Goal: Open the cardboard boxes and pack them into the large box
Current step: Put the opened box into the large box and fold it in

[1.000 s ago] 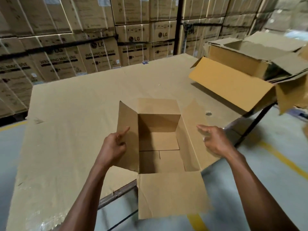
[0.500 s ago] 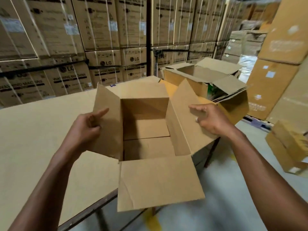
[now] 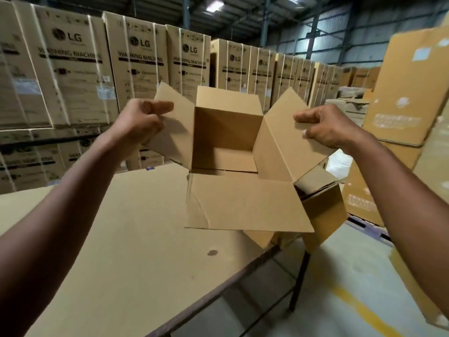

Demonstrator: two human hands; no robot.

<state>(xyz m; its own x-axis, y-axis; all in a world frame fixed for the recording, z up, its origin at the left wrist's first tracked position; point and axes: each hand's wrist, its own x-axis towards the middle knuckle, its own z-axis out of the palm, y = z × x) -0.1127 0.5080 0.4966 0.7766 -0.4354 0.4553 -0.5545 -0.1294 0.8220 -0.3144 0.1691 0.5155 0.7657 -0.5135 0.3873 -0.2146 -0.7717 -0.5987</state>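
The person holds an open cardboard box (image 3: 226,132) in the air, above the right edge of the table (image 3: 126,229), which is covered with a cardboard sheet. The left hand (image 3: 143,122) pinches the left flap and the right hand (image 3: 328,125) pinches the right flap. The near flap hangs toward the person. Part of the large box (image 3: 323,203) shows behind it, at the table's far right corner. Stacked washing machine cartons (image 3: 136,64) stand beyond the table.

Both hands, left hand (image 3: 141,120) and right hand (image 3: 325,127), grip the side flaps of an open cardboard box (image 3: 226,142), held up above the counter (image 3: 136,227).
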